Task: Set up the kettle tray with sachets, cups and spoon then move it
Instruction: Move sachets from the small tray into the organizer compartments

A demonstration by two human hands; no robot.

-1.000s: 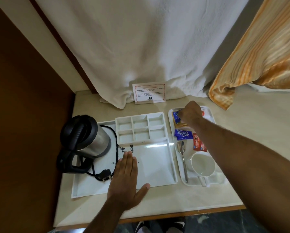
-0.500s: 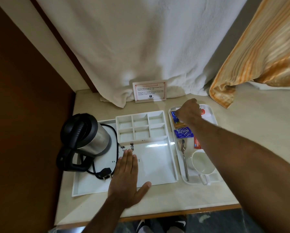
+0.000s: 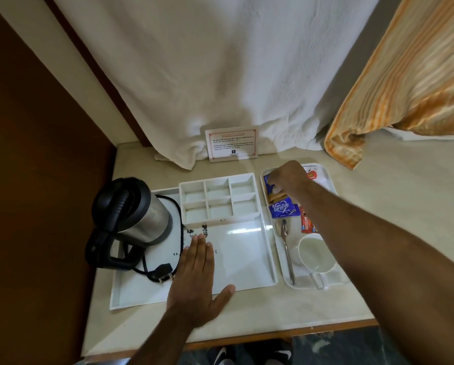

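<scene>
White cloth is hanging across the top. Left hand is lying flat, fingers together, on the kettle tray. Right hand is pinching a blue sachet at right of centre.

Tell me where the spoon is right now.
In the head view the spoon lies on the small right-hand tray, just left of the white cup and below the blue sachet.

Pale cream stone worktop with a wooden front edge. White textured cloth hangs behind it, its hem resting on the surface. Small white printed card with a red border stands against the cloth. Orange-and-cream striped fabric drapes at right.
</scene>
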